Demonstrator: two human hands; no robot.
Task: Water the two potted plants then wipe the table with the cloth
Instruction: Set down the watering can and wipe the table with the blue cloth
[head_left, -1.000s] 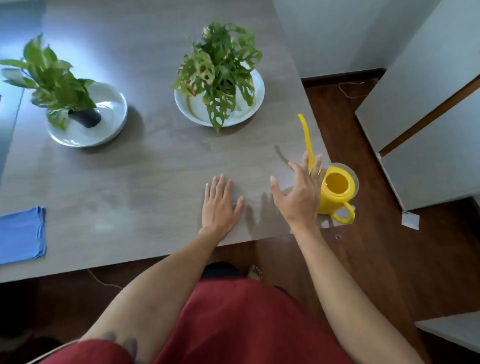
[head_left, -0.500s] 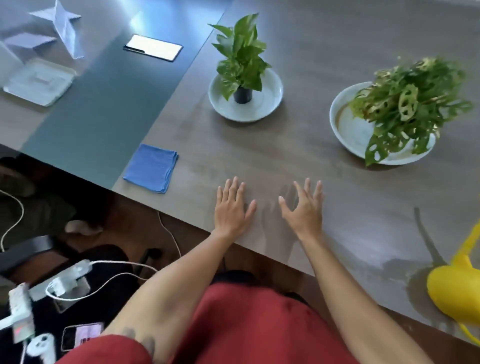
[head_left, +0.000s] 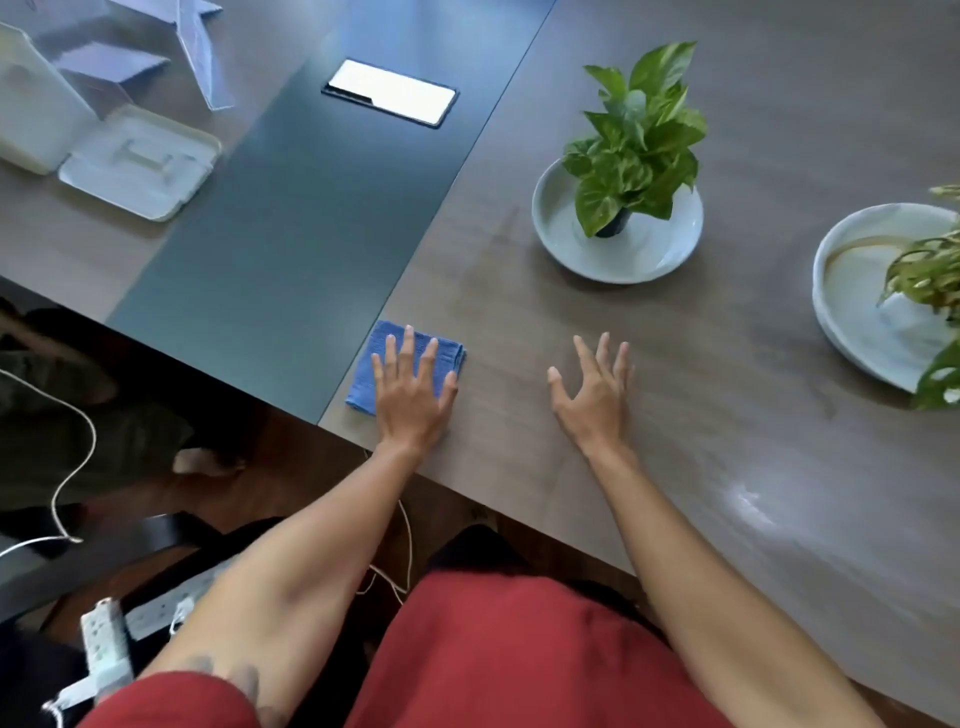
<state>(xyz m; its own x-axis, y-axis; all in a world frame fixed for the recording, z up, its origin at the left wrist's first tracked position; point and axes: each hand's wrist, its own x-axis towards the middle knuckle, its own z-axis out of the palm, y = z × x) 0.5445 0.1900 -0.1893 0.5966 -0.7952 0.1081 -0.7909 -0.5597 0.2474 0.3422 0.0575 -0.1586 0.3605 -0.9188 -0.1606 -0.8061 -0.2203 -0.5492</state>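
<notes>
Cloth: small folded blue cloth (head_left: 402, 358) is seen at the near edge of the grey-brown wooden table (head_left: 727, 415), beside the seam with a dark panel (head_left: 291, 228).
Left hand (head_left: 410, 395): laid flat on the cloth, fingers spread and unclenched; nothing is gripped.
Right hand (head_left: 595, 395): held released just over bare table, holding nothing.
Plants: small green-leafed plant in a pale shallow dish (head_left: 618, 244) is set well apart from the cloth; a second white dish with split-leafed plant (head_left: 883, 301) is cut off at the right.
Risk, edge: cloth could be dragged off the table by a flat-palm pull.
Risk, dishes: a wide sweep could knock either dish, if not skirted.
Risk, phone: black phone (head_left: 389, 92) could be reached by moisture.
</notes>
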